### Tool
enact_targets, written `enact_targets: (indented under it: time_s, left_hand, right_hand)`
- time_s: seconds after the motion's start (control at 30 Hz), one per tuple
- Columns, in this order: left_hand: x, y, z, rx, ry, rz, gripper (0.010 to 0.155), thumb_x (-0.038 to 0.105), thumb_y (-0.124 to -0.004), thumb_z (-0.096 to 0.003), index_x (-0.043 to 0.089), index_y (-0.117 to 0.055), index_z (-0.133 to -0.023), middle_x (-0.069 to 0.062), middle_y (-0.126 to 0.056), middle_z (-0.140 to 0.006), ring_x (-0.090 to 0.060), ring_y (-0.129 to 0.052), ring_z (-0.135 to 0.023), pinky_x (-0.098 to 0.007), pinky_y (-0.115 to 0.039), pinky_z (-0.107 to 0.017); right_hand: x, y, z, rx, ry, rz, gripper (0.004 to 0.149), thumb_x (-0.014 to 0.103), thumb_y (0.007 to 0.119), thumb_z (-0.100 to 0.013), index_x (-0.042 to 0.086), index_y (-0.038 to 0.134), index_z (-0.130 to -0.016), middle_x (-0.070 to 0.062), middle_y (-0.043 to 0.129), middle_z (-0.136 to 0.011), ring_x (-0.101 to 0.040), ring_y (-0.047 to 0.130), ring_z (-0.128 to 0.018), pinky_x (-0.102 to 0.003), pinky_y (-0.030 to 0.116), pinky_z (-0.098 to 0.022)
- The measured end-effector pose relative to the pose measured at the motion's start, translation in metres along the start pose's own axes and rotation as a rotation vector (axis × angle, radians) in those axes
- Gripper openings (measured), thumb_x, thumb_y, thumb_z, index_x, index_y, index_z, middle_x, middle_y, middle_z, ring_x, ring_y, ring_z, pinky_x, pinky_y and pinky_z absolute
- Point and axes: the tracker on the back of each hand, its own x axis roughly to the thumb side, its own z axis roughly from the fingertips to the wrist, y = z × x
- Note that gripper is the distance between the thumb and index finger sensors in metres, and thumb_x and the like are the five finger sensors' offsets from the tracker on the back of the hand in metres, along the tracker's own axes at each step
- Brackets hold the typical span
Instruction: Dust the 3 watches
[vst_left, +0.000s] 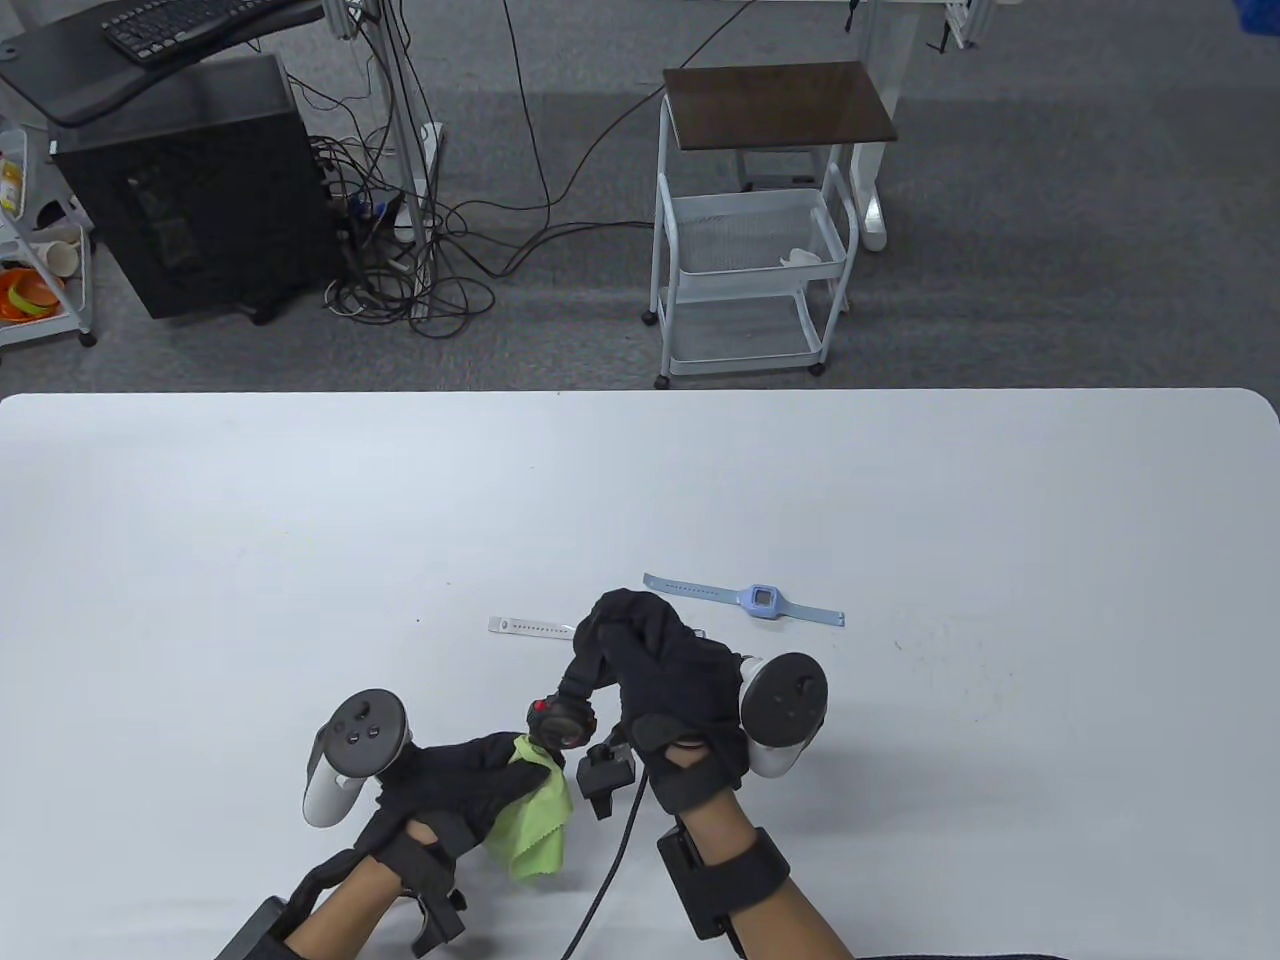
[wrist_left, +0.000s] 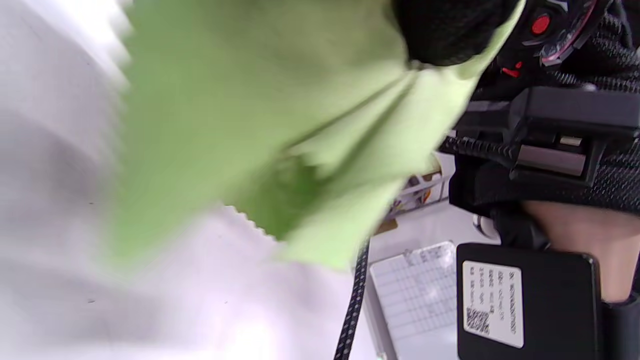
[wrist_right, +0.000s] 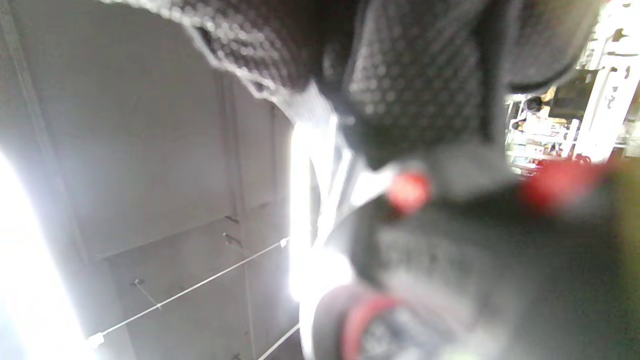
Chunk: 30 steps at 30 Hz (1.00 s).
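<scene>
A black watch with red buttons (vst_left: 560, 722) is lifted above the table, and my right hand (vst_left: 640, 640) grips its strap from above. My left hand (vst_left: 480, 775) pinches a green cloth (vst_left: 535, 810) and holds it against the watch's left side. In the left wrist view the green cloth (wrist_left: 280, 125) fills the frame, with the black watch (wrist_left: 550, 30) at the top right. The right wrist view shows the black watch (wrist_right: 425, 240) blurred and very close under my gloved fingers (wrist_right: 415, 75). A light blue watch (vst_left: 762, 600) lies flat on the table beyond my right hand. A white watch strap (vst_left: 530, 627) shows left of that hand, its face hidden.
The white table (vst_left: 300, 520) spreads wide around the hands. A black cable (vst_left: 610, 860) runs from my right wrist to the near edge. Beyond the table stand a white trolley (vst_left: 750, 260) and a black computer tower (vst_left: 190, 190) on the floor.
</scene>
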Motion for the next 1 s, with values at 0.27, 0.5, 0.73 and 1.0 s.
enact_targets:
  time_s: [0.27, 0.5, 0.73, 1.0]
  left_hand:
    - [-0.002, 0.003, 0.0, 0.001, 0.025, -0.012, 0.046, 0.056, -0.074, -0.0564, 0.025, -0.077, -0.089, 0.01, -0.094, -0.068, -0.017, -0.097, -0.068, -0.059, -0.06, -0.072]
    - [0.008, 0.006, 0.003, 0.028, -0.01, -0.024, 0.048, 0.055, -0.065, -0.0592, 0.02, -0.08, -0.088, 0.007, -0.098, -0.071, -0.021, -0.099, -0.072, -0.059, -0.062, -0.071]
    - [0.011, 0.005, 0.002, 0.037, 0.007, -0.078, 0.047, 0.045, -0.068, -0.0591, 0.026, -0.067, -0.102, 0.007, -0.089, -0.087, -0.021, -0.091, -0.085, -0.059, -0.058, -0.074]
    - [0.004, 0.012, 0.002, 0.047, 0.012, 0.008, 0.048, 0.061, -0.071, -0.0572, 0.021, -0.087, -0.078, 0.012, -0.099, -0.052, -0.015, -0.103, -0.053, -0.055, -0.069, -0.068]
  right_hand:
    - [0.001, -0.005, -0.002, -0.022, -0.007, -0.007, 0.038, 0.033, 0.078, -0.04, 0.013, 0.083, -0.073, -0.013, 0.101, -0.053, -0.018, 0.112, -0.022, -0.053, 0.078, -0.043]
    - [0.005, -0.015, -0.006, -0.045, -0.033, 0.002, 0.038, 0.033, 0.078, -0.04, 0.013, 0.083, -0.073, -0.013, 0.101, -0.054, -0.019, 0.112, -0.024, -0.054, 0.078, -0.044]
    - [0.013, -0.017, -0.007, -0.046, -0.061, 0.013, 0.038, 0.033, 0.079, -0.04, 0.014, 0.084, -0.072, -0.013, 0.101, -0.054, -0.02, 0.112, -0.025, -0.055, 0.077, -0.045]
    - [0.012, -0.025, -0.008, -0.093, -0.053, -0.023, 0.038, 0.033, 0.078, -0.041, 0.014, 0.083, -0.073, -0.013, 0.1, -0.055, -0.02, 0.112, -0.026, -0.055, 0.076, -0.045]
